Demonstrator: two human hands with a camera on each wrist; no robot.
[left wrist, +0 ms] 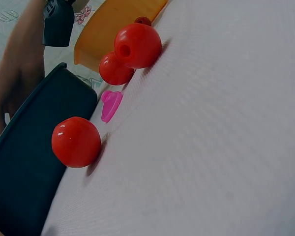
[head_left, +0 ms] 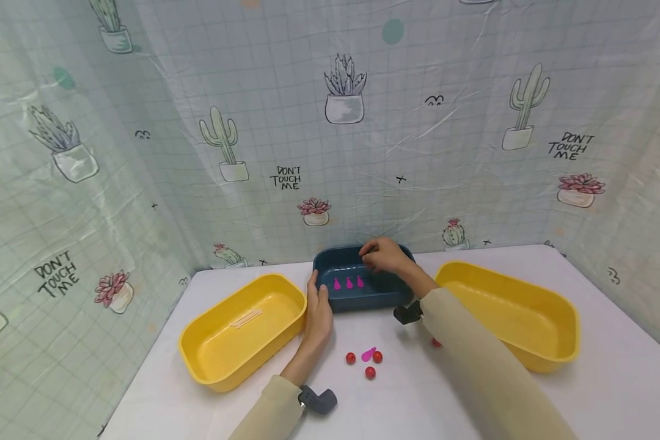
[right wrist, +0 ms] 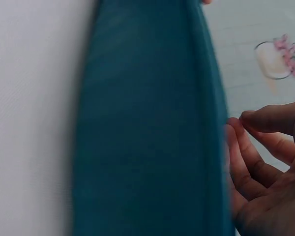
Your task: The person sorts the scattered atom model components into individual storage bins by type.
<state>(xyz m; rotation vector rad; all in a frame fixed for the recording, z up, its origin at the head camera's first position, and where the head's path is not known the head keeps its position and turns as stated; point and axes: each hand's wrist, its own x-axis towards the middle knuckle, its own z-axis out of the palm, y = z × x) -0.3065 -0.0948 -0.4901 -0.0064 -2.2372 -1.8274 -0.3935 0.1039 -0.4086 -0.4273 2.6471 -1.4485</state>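
The dark blue tray (head_left: 363, 302) stands by the back edge of the table, with three pink flat pieces (head_left: 349, 282) in a row inside. My left hand (head_left: 319, 315) lies along the tray's left end, fingers straight against its outer wall. Over the tray's right half is my right hand (head_left: 385, 255), thumb and fingertips drawn together above the rim (right wrist: 214, 98). I cannot tell whether something small sits between those fingertips. In front of the tray another pink piece (head_left: 368, 354) lies beside red beads, one (head_left: 370, 372) nearest the front.
A yellow tray (head_left: 228, 382) at the left holds a few thin pale sticks (head_left: 246, 318). Another yellow tray (head_left: 550, 360) stands at the right, partly behind the right sleeve. One more red bead (head_left: 436, 343) shows beside that sleeve. A patterned curtain (head_left: 396, 153) hangs behind the table.
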